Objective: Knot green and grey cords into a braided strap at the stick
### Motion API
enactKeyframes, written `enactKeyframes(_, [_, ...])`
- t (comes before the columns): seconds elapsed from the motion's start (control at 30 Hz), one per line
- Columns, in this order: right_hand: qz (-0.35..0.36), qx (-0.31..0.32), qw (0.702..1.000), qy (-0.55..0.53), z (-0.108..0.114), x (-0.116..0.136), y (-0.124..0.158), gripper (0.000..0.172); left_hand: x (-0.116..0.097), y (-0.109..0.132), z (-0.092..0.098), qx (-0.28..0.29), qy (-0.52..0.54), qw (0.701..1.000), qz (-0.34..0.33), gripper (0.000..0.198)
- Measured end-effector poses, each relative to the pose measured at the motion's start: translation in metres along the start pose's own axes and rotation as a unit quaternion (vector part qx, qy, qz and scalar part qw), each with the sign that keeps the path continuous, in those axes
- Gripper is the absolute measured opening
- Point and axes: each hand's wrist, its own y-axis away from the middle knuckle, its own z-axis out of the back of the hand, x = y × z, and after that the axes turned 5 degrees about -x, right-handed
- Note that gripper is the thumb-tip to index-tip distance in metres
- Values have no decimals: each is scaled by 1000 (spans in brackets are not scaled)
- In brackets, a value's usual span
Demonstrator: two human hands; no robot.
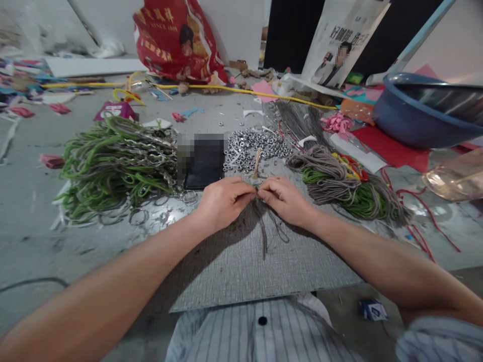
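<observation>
My left hand (pixel 225 202) and my right hand (pixel 285 200) meet at the middle of the worktable, thumbs and fingers pinched together. Between them they grip a cord, mostly hidden by the fingers. Loose grey cord ends (pixel 263 229) hang down below onto the grey mat (pixel 241 274). Just beyond the fingertips a short wooden stick (pixel 257 162) stands up. A heap of shiny metal nuts (pixel 260 146) spreads behind it. Left of the nuts lies a black phone-like slab (pixel 206 163).
Green and grey cords strung with metal pieces (pixel 116 161) lie at left. Bundled grey cords (pixel 328 173) and green cords (pixel 364 201) rest at right. Behind stand a blue basin (pixel 418 110), a red bag (pixel 173 45) and a white paper bag (pixel 339 45). Red strings (pixel 426 213) trail at right.
</observation>
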Motion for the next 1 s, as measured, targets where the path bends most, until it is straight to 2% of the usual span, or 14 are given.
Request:
enactKeyframes(0.13, [10, 11, 1000, 26, 2, -3, 1, 17, 3, 1, -1, 6, 5, 1000, 2, 19])
enactKeyframes(0.2, [17, 29, 998, 58, 4, -4, 3, 13, 3, 2, 0, 34, -5, 999, 13, 19])
enactKeyframes(0.33, [19, 63, 992, 109, 4, -6, 4, 24, 3, 2, 1, 111, -28, 993, 29, 21])
enactKeyframes(0.47, [7, 73, 989, 125, 2, -7, 3, 16, 2, 2, 0, 157, -63, 985, 32, 23])
enactKeyframes(0.73, [-16, 75, 992, 97, 2, -9, 2, 14, -4, 1, 1, 178, -139, 973, 41, 25])
enactKeyframes(1.0, [-28, 70, 993, 86, 2, -9, 1, 14, -6, 1, -1, 178, -167, 969, 43, 23])
